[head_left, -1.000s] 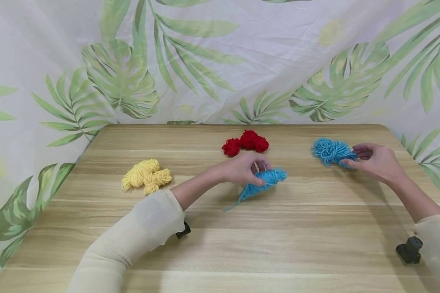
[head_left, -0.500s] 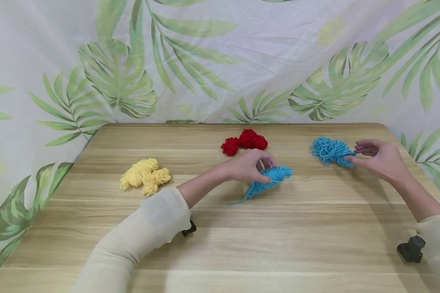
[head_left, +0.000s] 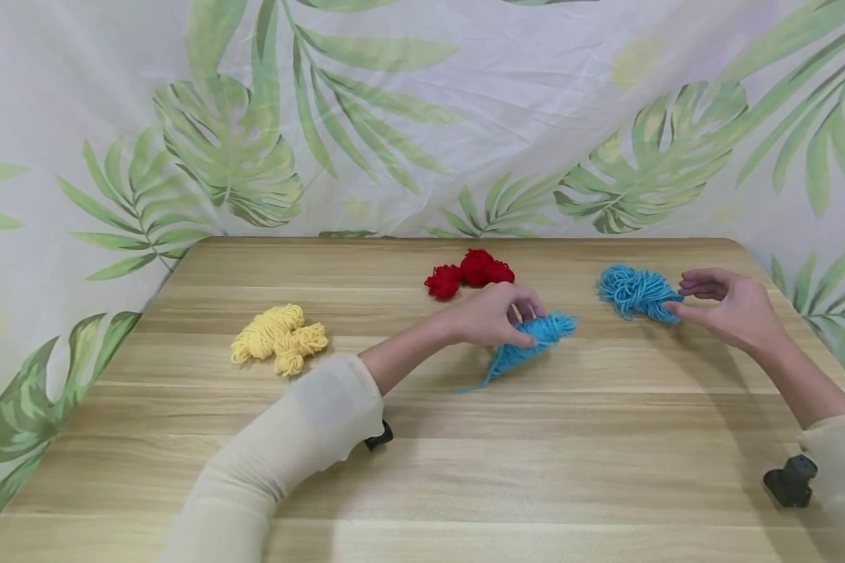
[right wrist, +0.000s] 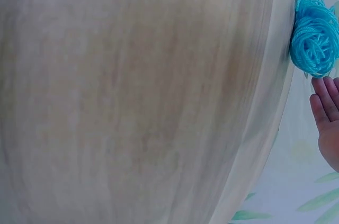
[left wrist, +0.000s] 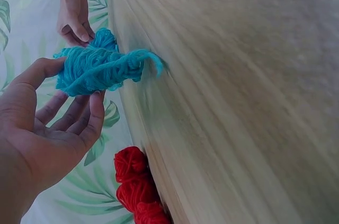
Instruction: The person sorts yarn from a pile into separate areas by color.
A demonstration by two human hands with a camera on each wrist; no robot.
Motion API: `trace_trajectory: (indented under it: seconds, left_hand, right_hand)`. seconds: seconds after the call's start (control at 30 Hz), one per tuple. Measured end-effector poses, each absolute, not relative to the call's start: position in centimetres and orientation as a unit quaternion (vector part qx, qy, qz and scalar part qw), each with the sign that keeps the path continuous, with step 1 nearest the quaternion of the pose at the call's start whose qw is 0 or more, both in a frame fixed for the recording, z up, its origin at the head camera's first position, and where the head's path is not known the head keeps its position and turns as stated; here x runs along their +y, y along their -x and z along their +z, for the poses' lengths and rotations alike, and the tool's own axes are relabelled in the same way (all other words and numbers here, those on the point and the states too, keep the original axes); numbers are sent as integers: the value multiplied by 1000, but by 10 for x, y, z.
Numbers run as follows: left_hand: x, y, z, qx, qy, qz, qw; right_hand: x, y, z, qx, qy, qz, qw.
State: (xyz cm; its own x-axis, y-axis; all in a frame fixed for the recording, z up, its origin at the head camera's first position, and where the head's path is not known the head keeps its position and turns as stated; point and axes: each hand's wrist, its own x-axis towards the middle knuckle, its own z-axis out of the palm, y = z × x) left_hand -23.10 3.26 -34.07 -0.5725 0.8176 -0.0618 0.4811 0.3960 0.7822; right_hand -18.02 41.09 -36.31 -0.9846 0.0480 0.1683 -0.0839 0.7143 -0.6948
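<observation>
In the head view my left hand [head_left: 491, 314] pinches a bundle of blue yarn [head_left: 533, 344] between thumb and fingers. A loose strand trails down toward the table from its lower left end. The left wrist view shows the thumb on one side of this bundle and the fingertips on the other. A second blue yarn bundle [head_left: 632, 291] lies at the back right of the table. My right hand [head_left: 735, 313] is at its right end, thumb tip against the strands and fingers fairly straight; the right wrist view has those fingertips right at the yarn [right wrist: 315, 44].
Red yarn balls [head_left: 477, 267] lie in a cluster at the back middle, just behind my left hand. Yellow yarn bundles [head_left: 276, 336] lie on the left. The wooden table [head_left: 535, 469] ends at a leaf-print cloth [head_left: 394, 117] hanging behind it.
My left hand has moved to the right with its blue yarn bundle, closer to the other blue one. My right hand has shifted slightly to the right along the end of its bundle.
</observation>
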Motion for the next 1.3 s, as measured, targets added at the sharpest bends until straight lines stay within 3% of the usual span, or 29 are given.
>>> trace_trajectory:
  seconds: [1.3]
  left_hand:
    - [84,238,-353,794,-235,511,231]
  right_hand:
    - [408,185,-369,-944,-13,321,79]
